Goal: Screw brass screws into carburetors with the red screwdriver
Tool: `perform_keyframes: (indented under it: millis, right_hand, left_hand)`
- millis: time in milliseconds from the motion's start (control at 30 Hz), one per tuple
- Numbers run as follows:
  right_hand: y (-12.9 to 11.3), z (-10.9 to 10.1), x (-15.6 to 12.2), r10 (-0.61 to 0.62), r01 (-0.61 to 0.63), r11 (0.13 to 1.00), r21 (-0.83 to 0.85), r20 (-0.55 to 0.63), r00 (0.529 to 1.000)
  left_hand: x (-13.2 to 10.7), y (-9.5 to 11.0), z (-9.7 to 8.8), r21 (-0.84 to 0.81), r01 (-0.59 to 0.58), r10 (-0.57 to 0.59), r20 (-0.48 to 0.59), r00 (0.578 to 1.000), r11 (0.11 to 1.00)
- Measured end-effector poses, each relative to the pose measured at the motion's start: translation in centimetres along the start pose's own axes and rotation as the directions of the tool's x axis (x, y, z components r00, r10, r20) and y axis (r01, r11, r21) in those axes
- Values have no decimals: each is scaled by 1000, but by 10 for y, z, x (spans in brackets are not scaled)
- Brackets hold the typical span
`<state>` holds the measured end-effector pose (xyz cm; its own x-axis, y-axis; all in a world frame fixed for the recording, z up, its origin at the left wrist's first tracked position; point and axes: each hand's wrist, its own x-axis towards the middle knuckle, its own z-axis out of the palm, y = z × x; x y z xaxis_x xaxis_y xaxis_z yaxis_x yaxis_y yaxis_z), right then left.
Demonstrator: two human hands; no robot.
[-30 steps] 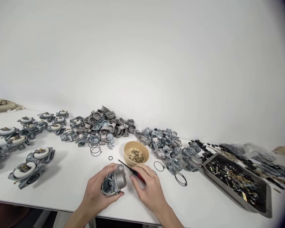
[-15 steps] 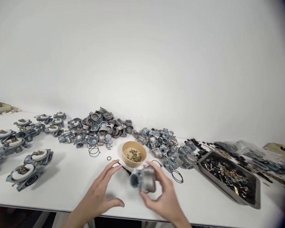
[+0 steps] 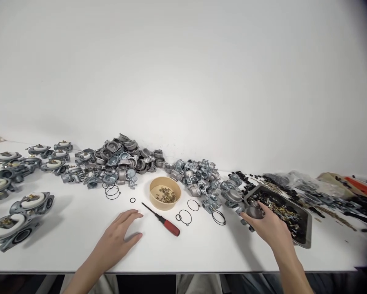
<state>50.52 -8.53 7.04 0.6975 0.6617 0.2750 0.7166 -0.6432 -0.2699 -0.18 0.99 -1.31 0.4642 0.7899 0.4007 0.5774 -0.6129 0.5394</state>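
My right hand (image 3: 272,228) grips a grey metal carburetor (image 3: 254,210) at the left edge of the metal tray (image 3: 308,234); the fingers hide part of it. My left hand (image 3: 117,237) rests low over the white table, fingers apart and holding nothing. Just right of it lies a screwdriver (image 3: 170,227) with a red and black handle, its tip pointing up and left. Thin black rubber rings (image 3: 185,217) lie beyond the handle, and a small O-ring (image 3: 132,200) sits past my left fingertips.
A tan bowl (image 3: 152,200) of small brass parts stands mid-table. Behind it are piled metal float bowls (image 3: 125,155) and carburetors (image 3: 198,173). Opened carburetors with white floats (image 3: 7,226) stand at left. Loose black parts and plastic bags (image 3: 305,181) spread beyond the tray.
My right hand has carried the carburetor from the middle to the right, by the tray. My left hand has moved slightly left and down. The screwdriver is now fully uncovered.
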Motion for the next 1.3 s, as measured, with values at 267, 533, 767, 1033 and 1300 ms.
perform_keyframes:
  millis: [267,533,767,1033,1300]
  right_hand:
    - [-17,9,5,128,-122,991,-56,124,984]
    - [-19,15,2,151,-148,988,-53,62,987]
    - [-16,17,1,126,-124,992,-25,61,990]
    - [-38,-19,-37,194,-195,981,3,-144,970]
    - [-107,48,-117,-506,546,668,506,-229,832]
  left_hand:
    - [-1,-6,2,85,-26,27,-5,1000,996]
    - [-2,-14,9,101,-40,41,-12,999,994]
    - [-2,-12,8,85,-32,33,-12,999,996]
    - [-1,2,-7,-8,65,-65,24,998,998]
    - [-25,-49,-134,270,371,-210,-479,852,888]
